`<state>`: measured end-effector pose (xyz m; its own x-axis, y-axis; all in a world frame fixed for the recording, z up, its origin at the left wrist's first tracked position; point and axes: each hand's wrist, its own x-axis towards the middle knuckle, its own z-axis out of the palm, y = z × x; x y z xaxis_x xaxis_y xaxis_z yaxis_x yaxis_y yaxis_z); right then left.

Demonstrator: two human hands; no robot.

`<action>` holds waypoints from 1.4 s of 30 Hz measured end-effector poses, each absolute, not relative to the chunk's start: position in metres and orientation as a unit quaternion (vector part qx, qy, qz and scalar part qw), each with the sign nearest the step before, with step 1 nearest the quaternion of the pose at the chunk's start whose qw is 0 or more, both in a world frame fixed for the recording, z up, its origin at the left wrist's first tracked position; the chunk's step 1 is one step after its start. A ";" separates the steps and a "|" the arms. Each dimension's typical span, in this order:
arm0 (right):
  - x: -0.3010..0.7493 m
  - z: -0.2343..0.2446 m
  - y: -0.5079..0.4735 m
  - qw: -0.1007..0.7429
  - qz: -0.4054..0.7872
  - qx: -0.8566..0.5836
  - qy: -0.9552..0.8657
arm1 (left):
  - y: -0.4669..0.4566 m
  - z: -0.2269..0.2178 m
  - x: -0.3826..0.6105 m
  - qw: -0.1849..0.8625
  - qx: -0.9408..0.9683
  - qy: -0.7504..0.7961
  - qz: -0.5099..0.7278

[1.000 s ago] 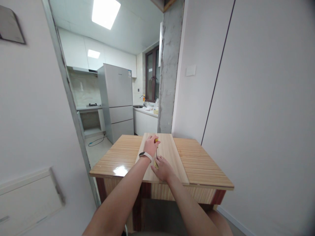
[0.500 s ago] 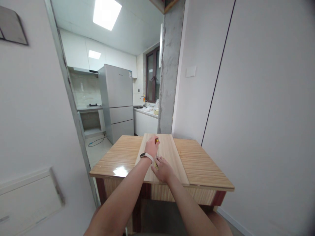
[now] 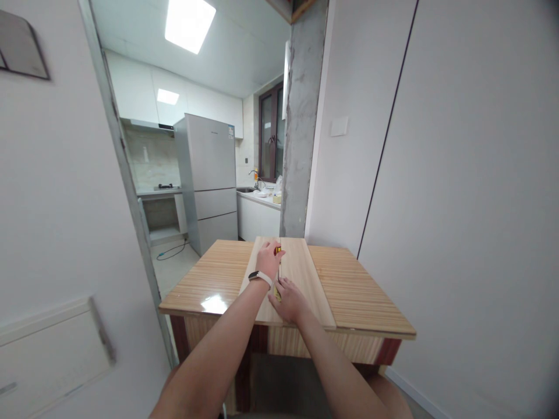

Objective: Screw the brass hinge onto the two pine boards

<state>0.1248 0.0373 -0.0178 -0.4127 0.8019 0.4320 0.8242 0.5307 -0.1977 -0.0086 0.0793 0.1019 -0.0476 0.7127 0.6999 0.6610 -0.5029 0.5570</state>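
A pale wooden board point(image 3: 308, 279) lies lengthwise across the tabletop, with a thin dark line running along its middle. My left hand point(image 3: 267, 261), with a white-strapped band on its wrist, is closed around a small yellow-and-dark object point(image 3: 278, 250) near the board's far end. Its kind is too small to make out. Closer to me, my right hand point(image 3: 289, 301) rests low on the board. Between its thumb and fingers shows a yellowish object point(image 3: 277, 293), mostly hidden by the hand. A dark narrow strip point(image 3: 279, 273) shows between the two hands.
The wood-grain table point(image 3: 362, 291) extends to both sides of the board. Beyond it are a grey fridge point(image 3: 213, 157), a sink counter point(image 3: 259, 212) and a cable point(image 3: 172, 253) on the floor. White walls stand close at left and right.
The fingers of my left hand have shifted very slightly around the small yellow-and-dark object. My right hand and the board stay in place.
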 end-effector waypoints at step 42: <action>0.126 -0.019 0.040 0.234 -0.017 -0.490 -0.840 | 0.080 0.103 -0.011 0.064 0.693 0.467 0.545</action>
